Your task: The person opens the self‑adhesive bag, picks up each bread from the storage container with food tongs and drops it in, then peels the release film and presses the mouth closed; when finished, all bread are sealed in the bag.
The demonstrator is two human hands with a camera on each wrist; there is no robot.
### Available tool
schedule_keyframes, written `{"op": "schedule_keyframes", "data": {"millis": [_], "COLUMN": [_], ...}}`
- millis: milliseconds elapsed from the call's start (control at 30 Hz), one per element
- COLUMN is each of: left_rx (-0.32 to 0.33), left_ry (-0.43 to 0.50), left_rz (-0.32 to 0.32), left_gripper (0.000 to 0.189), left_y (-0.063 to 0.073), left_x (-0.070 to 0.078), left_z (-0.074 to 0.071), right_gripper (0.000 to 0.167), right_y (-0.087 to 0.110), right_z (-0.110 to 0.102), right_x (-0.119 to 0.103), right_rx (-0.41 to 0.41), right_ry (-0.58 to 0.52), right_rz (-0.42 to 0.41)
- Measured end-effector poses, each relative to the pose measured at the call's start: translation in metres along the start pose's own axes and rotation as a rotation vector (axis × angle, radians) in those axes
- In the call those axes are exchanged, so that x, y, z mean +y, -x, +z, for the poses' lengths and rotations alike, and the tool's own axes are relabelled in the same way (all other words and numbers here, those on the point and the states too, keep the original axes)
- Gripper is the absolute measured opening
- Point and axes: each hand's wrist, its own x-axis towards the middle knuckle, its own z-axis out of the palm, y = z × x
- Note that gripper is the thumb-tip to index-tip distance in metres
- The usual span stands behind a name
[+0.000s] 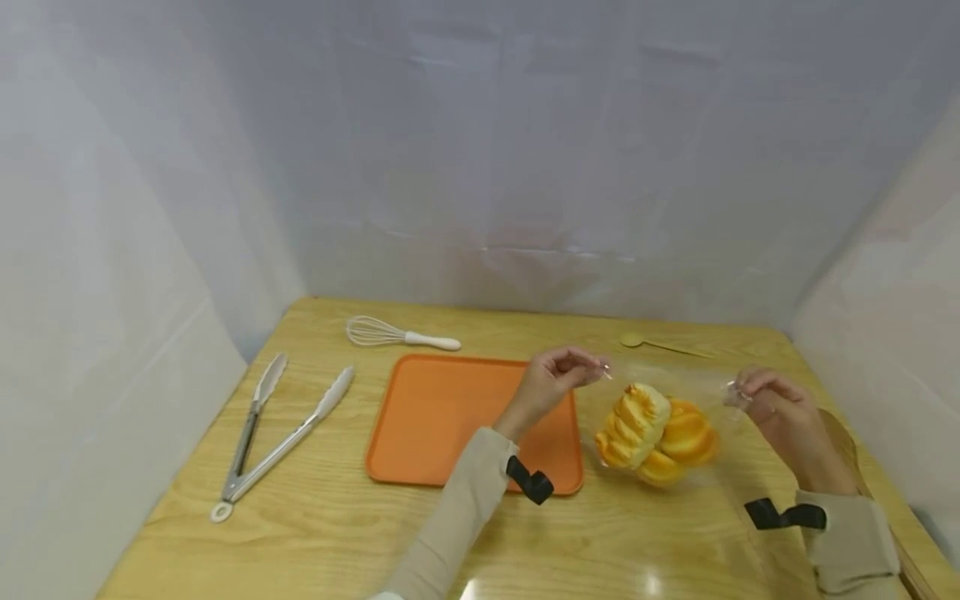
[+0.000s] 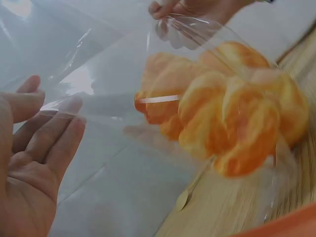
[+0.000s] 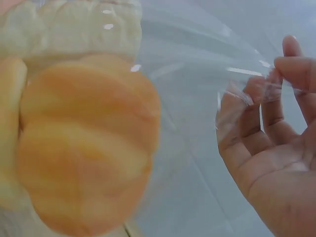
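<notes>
Between my two hands hangs a clear plastic bag (image 2: 108, 74) with several bread pieces inside. In the head view, one is a pale twisted loaf (image 1: 636, 423), with a rounder orange-yellow roll (image 1: 688, 433) on its right and a smaller piece (image 1: 660, 469) below. My left hand (image 1: 558, 379) pinches one upper corner of the bag between thumb and fingers. At the opposite corner, my right hand (image 1: 783, 412) pinches the film, and the right wrist view shows the thumb pressed to a fingertip there. The film is stretched between both grips.
An orange tray (image 1: 457, 417) lies under my left forearm. Open metal tongs (image 1: 281, 446) rest at the left, a white whisk (image 1: 401, 335) behind the tray. At the back right is a yellow spoon (image 1: 633, 340); a wooden utensil (image 1: 840, 437) lies partly behind my right arm.
</notes>
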Motion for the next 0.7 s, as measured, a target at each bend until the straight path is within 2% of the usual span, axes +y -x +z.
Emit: {"op": "schedule_keyframes", "data": {"millis": [100, 200, 367, 533, 633, 700], "left_rx": [-0.053, -0.047, -0.019, -0.059, -0.083, -0.089], "left_ry": [-0.065, -0.1, -0.103, -0.087, -0.141, -0.204], "left_rz": [0.001, -0.018, -0.059, -0.094, -0.089, -0.073], "left_gripper": [0.025, 0.024, 0.016, 0.018, 0.018, 0.017], "left_y": [0.002, 0.002, 0.002, 0.0, -0.001, -0.002], "left_x": [-0.001, -0.003, -0.004, -0.004, -0.003, -0.002], "left_z": [-0.001, 0.0, 0.0, -0.002, -0.004, -0.005], "right_gripper": [0.048, 0.052, 0.049, 0.046, 0.049, 0.052], "right_y": [0.001, 0.004, 0.009, 0.009, 0.007, 0.006], "right_z": [-0.006, -0.012, -0.019, -0.021, -0.021, -0.02], "right_x": [0.002, 0.003, -0.001, -0.007, -0.011, -0.012], "right_rx": [-0.017, -0.038, -0.098, -0.124, -0.099, -0.069], "right_ry": [-0.096, -0.111, -0.015, 0.059, 0.119, 0.213], "right_rz": [0.006, 0.019, 0.024, 0.017, 0.035, 0.04]}}
